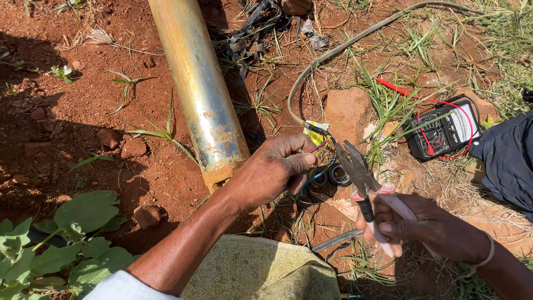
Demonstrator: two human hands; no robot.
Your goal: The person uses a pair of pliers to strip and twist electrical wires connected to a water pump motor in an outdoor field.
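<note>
My left hand point(277, 169) pinches thin coloured wires point(317, 145) at the end of a grey cable point(355, 40), where yellow tape wraps the joint. My right hand point(425, 222) grips a pair of pliers point(355, 169) by pink-and-black handles, jaws pointing up-left and close to the wire ends. The cable curves away across the red soil to the upper right.
A metal pipe point(197, 83) rises from the soil left of my hand. A black multimeter point(444, 130) with red leads lies on the right near a flat stone point(347, 111). Rolls of black tape point(328, 175) lie under the pliers. Dark cloth point(508, 158) covers the right edge; green leaves point(66, 239) fill the lower left.
</note>
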